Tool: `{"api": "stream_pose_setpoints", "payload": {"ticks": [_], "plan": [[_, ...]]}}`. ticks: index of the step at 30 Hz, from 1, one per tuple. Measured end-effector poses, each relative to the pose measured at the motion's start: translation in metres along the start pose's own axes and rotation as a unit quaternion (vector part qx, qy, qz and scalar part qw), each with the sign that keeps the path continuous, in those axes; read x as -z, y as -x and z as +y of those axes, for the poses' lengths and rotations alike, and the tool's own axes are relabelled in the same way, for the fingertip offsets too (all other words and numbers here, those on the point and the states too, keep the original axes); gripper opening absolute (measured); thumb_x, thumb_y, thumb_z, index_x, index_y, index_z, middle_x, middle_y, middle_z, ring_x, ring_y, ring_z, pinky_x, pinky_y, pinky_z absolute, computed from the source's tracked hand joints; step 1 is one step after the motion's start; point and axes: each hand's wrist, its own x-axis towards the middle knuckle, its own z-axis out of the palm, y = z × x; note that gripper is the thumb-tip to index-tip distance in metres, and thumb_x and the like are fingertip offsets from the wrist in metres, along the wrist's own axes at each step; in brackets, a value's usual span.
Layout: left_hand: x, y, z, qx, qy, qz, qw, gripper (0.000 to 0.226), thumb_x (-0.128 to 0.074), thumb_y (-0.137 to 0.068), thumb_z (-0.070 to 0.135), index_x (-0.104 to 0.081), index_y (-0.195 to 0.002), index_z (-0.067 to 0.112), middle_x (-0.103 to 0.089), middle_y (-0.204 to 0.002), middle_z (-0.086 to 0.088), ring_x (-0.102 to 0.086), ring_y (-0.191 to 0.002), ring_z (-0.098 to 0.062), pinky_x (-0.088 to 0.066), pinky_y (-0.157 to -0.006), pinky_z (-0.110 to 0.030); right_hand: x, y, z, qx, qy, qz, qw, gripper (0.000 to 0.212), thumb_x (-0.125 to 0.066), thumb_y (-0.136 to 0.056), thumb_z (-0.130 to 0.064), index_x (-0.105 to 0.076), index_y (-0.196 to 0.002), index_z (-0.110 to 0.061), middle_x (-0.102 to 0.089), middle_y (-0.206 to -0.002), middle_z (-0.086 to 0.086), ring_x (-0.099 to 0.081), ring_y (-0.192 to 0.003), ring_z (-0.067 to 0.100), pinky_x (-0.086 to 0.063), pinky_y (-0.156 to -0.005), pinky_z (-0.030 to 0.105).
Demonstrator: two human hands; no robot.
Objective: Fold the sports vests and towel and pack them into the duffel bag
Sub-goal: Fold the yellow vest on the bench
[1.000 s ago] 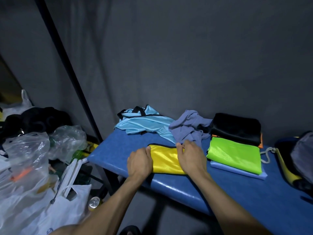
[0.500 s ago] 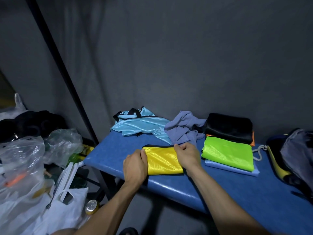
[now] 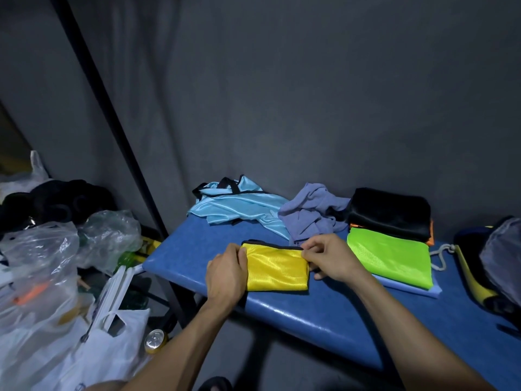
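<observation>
A folded yellow vest [image 3: 276, 268] with black trim lies near the front edge of the blue table [image 3: 324, 314]. My left hand [image 3: 225, 273] grips its left edge. My right hand [image 3: 328, 256] pinches its right edge near the top corner. Behind it lie an unfolded light blue vest [image 3: 239, 206] and a crumpled grey-purple towel [image 3: 310, 214]. To the right sits a folded green vest [image 3: 390, 259] on a folded pale blue one [image 3: 408, 289]. A folded black vest [image 3: 390, 211] lies on an orange one [image 3: 430, 234]. The duffel bag [image 3: 490, 266] stands at the far right, partly cut off.
Plastic bags [image 3: 42, 266] and dark clothes [image 3: 56, 198] crowd the left side beside the table. A drink can [image 3: 154, 340] stands on the floor below the table's corner. A dark pole [image 3: 112, 114] slants up at the left. A grey wall backs the table.
My right hand has slid from the vest's top onto its right edge and now pinches it. The left hand stays on the left edge. The vest looks more compact.
</observation>
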Motion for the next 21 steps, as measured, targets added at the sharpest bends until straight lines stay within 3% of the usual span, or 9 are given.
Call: {"api": "stream_pose_setpoints", "payload": {"ticks": [3, 6, 9, 12, 14, 17, 21], "plan": [[0.003, -0.002, -0.004, -0.025, 0.005, -0.006, 1.000, 0.030, -0.044, -0.107, 0.035, -0.063, -0.099, 0.013, -0.072, -0.085, -0.006, -0.065, -0.084, -0.031, -0.046, -0.086, -0.045, 0.001, 0.000, 0.003, 0.014, 0.022, 0.007, 1.000, 0.012, -0.066, -0.095, -0.012, -0.073, -0.085, -0.014, -0.063, -0.065, 0.004, -0.058, -0.057, 0.015, -0.049, -0.046, 0.028], [0.005, 0.000, -0.006, -0.033, 0.012, -0.006, 0.999, 0.030, -0.044, -0.107, 0.036, -0.065, -0.100, 0.015, -0.072, -0.086, -0.003, -0.065, -0.084, -0.028, -0.046, -0.087, -0.045, 0.001, 0.001, 0.002, 0.026, 0.027, -0.015, 0.999, 0.014, -0.065, -0.096, -0.017, -0.074, -0.085, -0.015, -0.056, -0.056, 0.001, -0.051, -0.056, 0.017, -0.039, -0.045, 0.027], [0.005, 0.001, -0.006, -0.035, 0.012, -0.001, 0.999, 0.030, -0.045, -0.107, 0.035, -0.065, -0.100, 0.015, -0.073, -0.087, -0.003, -0.066, -0.084, -0.028, -0.047, -0.087, -0.045, 0.000, 0.003, -0.002, 0.022, 0.000, -0.068, 0.997, 0.016, -0.066, -0.099, -0.025, -0.069, -0.088, -0.014, -0.054, -0.064, 0.000, -0.052, -0.063, 0.017, -0.042, -0.046, 0.027], [0.006, 0.001, -0.005, -0.030, 0.014, -0.002, 0.999, 0.029, -0.046, -0.107, 0.034, -0.067, -0.100, 0.014, -0.073, -0.088, -0.004, -0.066, -0.086, -0.030, -0.044, -0.088, -0.043, -0.004, 0.003, -0.003, -0.024, -0.013, -0.066, 0.997, 0.022, -0.063, -0.100, -0.025, -0.060, -0.084, -0.011, -0.055, -0.067, 0.007, -0.054, -0.064, 0.022, -0.047, -0.046, 0.029], [0.007, 0.000, -0.004, -0.021, 0.013, -0.009, 1.000, 0.030, -0.045, -0.108, 0.034, -0.066, -0.098, 0.015, -0.073, -0.087, -0.004, -0.066, -0.086, -0.030, -0.043, -0.088, -0.042, -0.007, 0.002, -0.002, -0.040, 0.069, -0.014, 0.997, 0.027, -0.060, -0.100, -0.026, -0.054, -0.077, -0.013, -0.061, -0.067, 0.010, -0.062, -0.061, 0.026, -0.055, -0.052, 0.035], [0.008, 0.001, 0.001, -0.005, 0.003, -0.018, 1.000, 0.032, -0.041, -0.108, 0.033, -0.062, -0.091, 0.016, -0.070, -0.083, -0.003, -0.065, -0.084, -0.031, -0.044, -0.086, -0.043, -0.011, 0.003, -0.005, -0.029, 0.270, 0.055, 0.961, 0.034, -0.050, -0.101, -0.032, -0.047, -0.073, -0.014, -0.070, -0.082, 0.014, -0.069, -0.076, 0.033, -0.056, -0.070, 0.039], [0.009, 0.001, 0.012, 0.026, -0.029, -0.029, 0.999, 0.039, -0.036, -0.108, 0.035, -0.044, -0.074, 0.020, -0.061, -0.073, -0.004, -0.062, -0.080, -0.033, -0.042, -0.087, -0.044, -0.016, 0.011, -0.016, -0.100, 0.173, 0.020, 0.980, 0.050, -0.039, -0.104, -0.052, -0.048, -0.080, -0.009, -0.067, -0.077, 0.017, -0.068, -0.047, 0.029, -0.050, -0.046, 0.031]]}}
